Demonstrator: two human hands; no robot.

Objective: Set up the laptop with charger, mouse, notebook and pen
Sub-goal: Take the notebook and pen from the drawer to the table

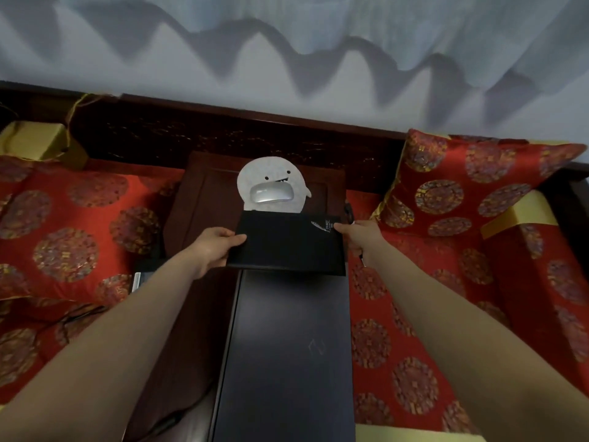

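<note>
A black notebook [287,245] is held level between both hands above the far end of the closed dark laptop [287,352]. My left hand [213,247] grips its left edge and my right hand [361,239] pinches its right edge near a small white feather logo. Just beyond the notebook, a silver mouse [271,193] rests on a white ghost-shaped mouse pad [271,173]. A thin dark object, perhaps a pen [361,258], shows under my right hand. A dark block with a white label, perhaps the charger [141,277], lies left of the laptop.
The laptop and pad sit on a small dark wooden table [204,186] set on a carved wooden bench. Red patterned cushions [73,231] lie on both sides, with an upright red pillow [462,186] at the right. A white curtained wall stands behind.
</note>
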